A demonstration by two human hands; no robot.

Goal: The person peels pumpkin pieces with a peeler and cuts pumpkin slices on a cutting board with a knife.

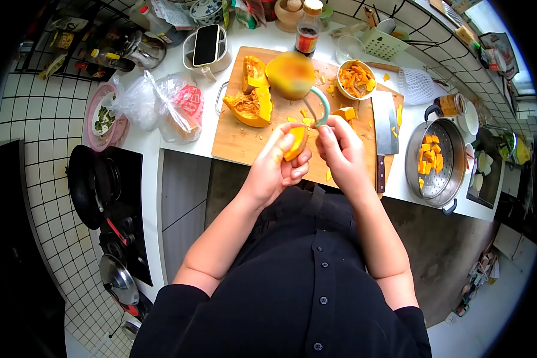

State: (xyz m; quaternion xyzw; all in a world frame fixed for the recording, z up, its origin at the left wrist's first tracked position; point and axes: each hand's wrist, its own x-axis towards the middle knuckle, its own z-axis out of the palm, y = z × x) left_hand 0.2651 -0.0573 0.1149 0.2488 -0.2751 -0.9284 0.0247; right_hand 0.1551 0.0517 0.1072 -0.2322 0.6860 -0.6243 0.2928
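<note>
My left hand (pixel 278 160) grips a small wedge of pumpkin (pixel 296 143) between thumb and fingers, above the near edge of the wooden cutting board (pixel 230 140). Just to its right, my right hand (pixel 343 152) is closed on a peeler (pixel 324 106) with a pale green curved frame; its blade is hard to make out. Two larger seeded pumpkin pieces, an upper chunk (pixel 254 73) and a lower wedge (pixel 258 108), lie at the board's left. Beside them is a rounded, blurred pumpkin piece (pixel 290 74). Another small pumpkin chunk (pixel 344 113) lies behind my right hand, among scattered peelings.
A cleaver (pixel 385 128) lies along the board's right side. The bowl (pixel 357 80) behind it holds pumpkin scraps. To the right, a steel steamer basket (pixel 444 182) holds pumpkin cubes. Plastic bags (pixel 179 110), a phone (pixel 206 45) and a stove (pixel 138 221) are on the left.
</note>
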